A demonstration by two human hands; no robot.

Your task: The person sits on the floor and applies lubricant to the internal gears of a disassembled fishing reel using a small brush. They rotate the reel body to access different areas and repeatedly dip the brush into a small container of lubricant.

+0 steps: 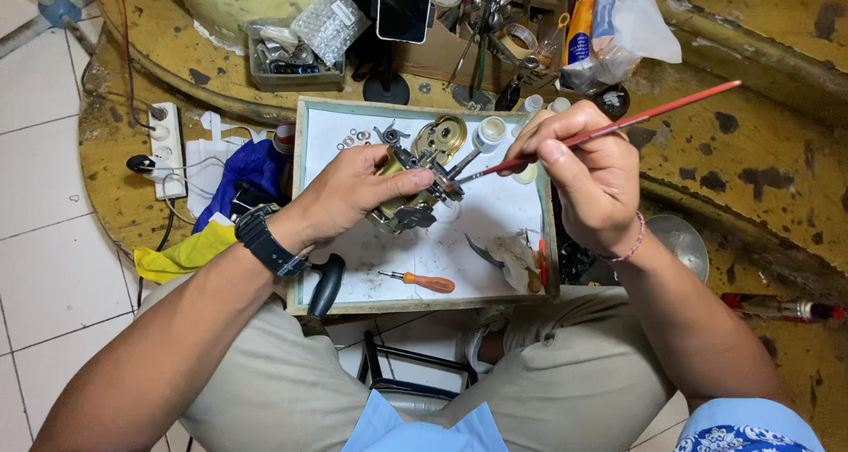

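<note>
1. Two hands busy: my left hand (pixel 353 191), fingers clamped round a brass mechanism (pixel 413 182), held just above the white tray (pixel 305 240).
2. My right hand (pixel 587 174) pinches a red brush (pixel 618 127); tip touching mechanism's right side.
3. Orange screwdriver (pixel 424 281) lies on tray below, w/ small bottles (pixel 488 134) behind.

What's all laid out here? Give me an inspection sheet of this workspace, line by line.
Surface: white-lined wooden tray, stained, on a worn yellow bench.
Job's things: metal mechanism with gears, held over the tray; red-handled brush touching it.
Clutter: orange screwdriver, washers, brass plate, small white bottles, parts bin.
Grippers: left hand grips the mechanism; right hand holds the brush.
Cables: power strip with white leads.
Surroundings: white floor tiles, blue and yellow cloths.
</note>
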